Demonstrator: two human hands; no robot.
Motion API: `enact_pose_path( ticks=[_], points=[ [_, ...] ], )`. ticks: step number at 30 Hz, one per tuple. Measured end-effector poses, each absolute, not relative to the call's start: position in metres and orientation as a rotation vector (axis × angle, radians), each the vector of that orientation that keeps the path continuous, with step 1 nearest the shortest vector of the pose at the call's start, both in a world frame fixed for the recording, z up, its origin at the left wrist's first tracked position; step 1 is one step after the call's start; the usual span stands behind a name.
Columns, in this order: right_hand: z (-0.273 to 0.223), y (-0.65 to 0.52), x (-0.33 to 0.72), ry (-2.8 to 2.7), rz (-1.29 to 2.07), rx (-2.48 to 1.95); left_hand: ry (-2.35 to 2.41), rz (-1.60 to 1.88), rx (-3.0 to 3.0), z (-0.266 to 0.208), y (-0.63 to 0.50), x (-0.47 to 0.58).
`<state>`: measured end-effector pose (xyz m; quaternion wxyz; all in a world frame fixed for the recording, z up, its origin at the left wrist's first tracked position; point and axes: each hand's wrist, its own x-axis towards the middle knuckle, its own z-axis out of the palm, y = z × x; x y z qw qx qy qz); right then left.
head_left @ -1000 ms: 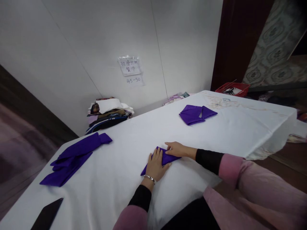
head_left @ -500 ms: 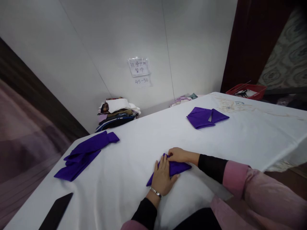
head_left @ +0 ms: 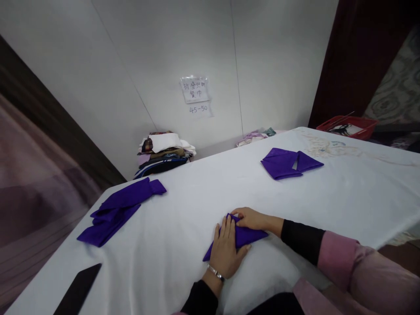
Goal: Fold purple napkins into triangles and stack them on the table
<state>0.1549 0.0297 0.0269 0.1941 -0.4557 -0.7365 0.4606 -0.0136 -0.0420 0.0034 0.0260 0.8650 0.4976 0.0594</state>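
A purple cloth napkin (head_left: 247, 236), folded into a roughly triangular shape, lies on the white-covered table (head_left: 179, 218) in front of me. My left hand (head_left: 225, 251) rests flat over its left part, fingers stretched out and thumb apart. At its top edge, my right hand (head_left: 252, 218) has thumb and fingers closed on the cloth, close to the left fingertips. The left palm hides part of the folds. Further back to the right sits a second folded purple napkin (head_left: 282, 164). A loosely folded purple cloth (head_left: 123, 199) lies at the left.
A flat black object (head_left: 78, 288) is at the front left of the table. Folded clothes (head_left: 167, 153) are stacked against the wall behind. A red basket (head_left: 365, 127) stands at the far right edge. Paper signs (head_left: 195, 89) hang on the wall.
The view has shifted a little, so most things appear slightly further right. Both hands stay on the napkin in nearly the same pose.
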Motion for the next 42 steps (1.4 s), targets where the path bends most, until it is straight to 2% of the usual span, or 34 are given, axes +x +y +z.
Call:
enact_pose_path(
  ticks=[13,19,24,27,30,39,42],
  points=[
    [0.013,0.032,0.166,-1.872,1.561,-1.226,1.784,0.300,2.535,-0.029,-0.089,-0.098],
    [0.030,0.042,0.166,-1.946,1.734,-1.066,1.708,0.606,1.943,0.004,-0.071,-0.093],
    [0.055,0.055,0.164,-2.173,1.764,-0.867,1.149,0.780,1.253,0.023,-0.030,-0.057],
    [0.061,0.068,0.164,-2.277,1.614,-0.920,0.998,0.791,1.033,0.018,-0.008,-0.039],
    [0.057,0.082,0.169,-2.328,1.428,-1.040,1.058,0.883,0.940,0.012,0.008,-0.029],
    [0.018,0.101,0.201,-2.240,1.329,-1.219,1.485,1.033,1.157,-0.003,0.030,-0.044],
    [0.016,0.088,0.197,-2.246,1.116,-1.318,1.518,1.070,1.192,-0.008,0.027,-0.043]
  ],
)
